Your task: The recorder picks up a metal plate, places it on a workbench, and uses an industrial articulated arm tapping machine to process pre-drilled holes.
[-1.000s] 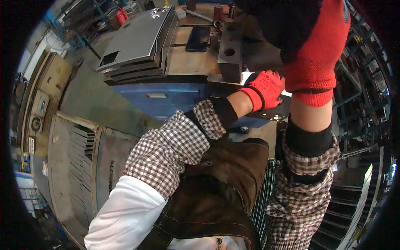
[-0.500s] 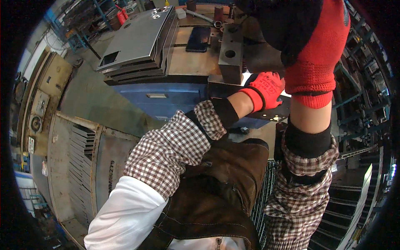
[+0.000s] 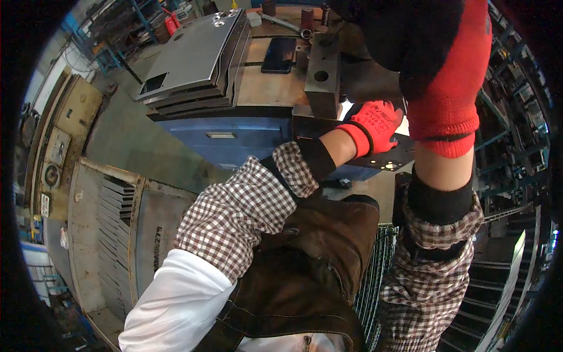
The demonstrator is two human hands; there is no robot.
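Note:
My left hand [image 3: 378, 127], in a red glove with a dark palm, is at the front of the workbench. Its fingers curl onto a dark metal plate [image 3: 394, 157] with several round holes; the glove covers part of the plate. My right hand [image 3: 451, 88], also red-gloved, is raised at the upper right beside a large black machine part [image 3: 404, 35]. Its fingers are hidden, so whether it grips anything does not show. Left of the machine part stands a steel block [image 3: 323, 88] with a round hole in its top.
Flat sheet-metal panels [image 3: 196, 53] lie stacked on the bench's left side. A phone [image 3: 279, 56] and a wrench [image 3: 284, 23] rest on the benchtop, above a blue drawer [image 3: 226, 141]. A grey metal cabinet [image 3: 105, 234] stands at left, and racks [image 3: 504, 135] line the right.
My right hand and forearm have shifted slightly right and down. My left hand stays almost in place on the plate.

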